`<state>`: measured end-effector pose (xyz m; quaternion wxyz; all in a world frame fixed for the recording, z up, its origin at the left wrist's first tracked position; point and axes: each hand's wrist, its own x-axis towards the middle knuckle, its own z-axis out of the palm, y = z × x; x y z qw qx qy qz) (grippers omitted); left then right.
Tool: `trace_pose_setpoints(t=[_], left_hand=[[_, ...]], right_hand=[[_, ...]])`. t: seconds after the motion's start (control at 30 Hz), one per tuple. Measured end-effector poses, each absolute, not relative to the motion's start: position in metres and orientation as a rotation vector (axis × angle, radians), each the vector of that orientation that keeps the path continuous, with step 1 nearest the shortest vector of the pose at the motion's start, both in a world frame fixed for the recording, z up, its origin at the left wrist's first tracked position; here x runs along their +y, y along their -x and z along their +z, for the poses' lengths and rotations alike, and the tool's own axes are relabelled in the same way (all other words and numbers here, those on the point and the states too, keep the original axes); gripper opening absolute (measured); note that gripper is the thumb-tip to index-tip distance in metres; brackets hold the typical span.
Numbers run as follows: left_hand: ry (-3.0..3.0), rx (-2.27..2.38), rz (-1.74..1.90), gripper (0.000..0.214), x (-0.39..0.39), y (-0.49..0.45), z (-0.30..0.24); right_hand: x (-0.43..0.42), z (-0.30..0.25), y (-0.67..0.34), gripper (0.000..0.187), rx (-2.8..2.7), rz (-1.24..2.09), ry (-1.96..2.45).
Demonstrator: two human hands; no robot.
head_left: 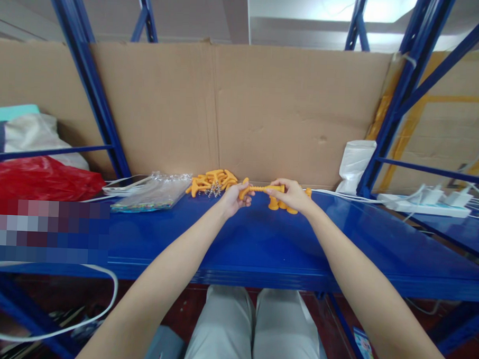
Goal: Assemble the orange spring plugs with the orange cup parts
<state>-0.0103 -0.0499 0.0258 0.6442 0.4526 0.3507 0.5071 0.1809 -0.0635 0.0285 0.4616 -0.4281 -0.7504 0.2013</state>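
Note:
In the middle of the head view, an orange T-handled piece with a ribbed shaft [259, 189] is held level above the blue shelf. My left hand [235, 198] is closed around its crossbar end. The fingers of my right hand [291, 194] pinch the thicker far end. Left of my left hand lies a pile of orange T-shaped handles [213, 179], with small silvery metal bits [214, 190] at its front. Several orange pieces with round flared ends [274, 204] stand under and beside my right hand, partly hidden by it.
A blue metal shelf [268, 244] bears everything, with cardboard [290, 113] behind. Clear plastic bags [155, 191] and a red bag [41, 179] lie to the left. A white pouch [355, 166] and a power strip with plugs [424, 205] are at the right.

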Motion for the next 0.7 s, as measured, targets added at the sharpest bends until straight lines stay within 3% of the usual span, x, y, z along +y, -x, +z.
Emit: trace_pose_setpoints(t=[0.27, 0.5, 0.7], left_hand=[[-1.165, 0.777, 1.154, 0.018, -0.0542, 0.0062, 0.0256], [-1.168, 0.766, 1.134, 0.014, -0.0491, 0.0069, 0.0210], [-1.127, 0.776, 1.150, 0.013, -0.0497, 0.0053, 0.0201]], right_hand=[[-0.0640, 0.0327, -0.1800, 0.037, -1.601, 1.049, 1.107], [-0.0639, 0.0330, -0.1790, 0.045, -1.435, 1.245, 1.134], [-0.0658, 0.0369, -0.1809, 0.029, -1.305, 1.397, 1.051]])
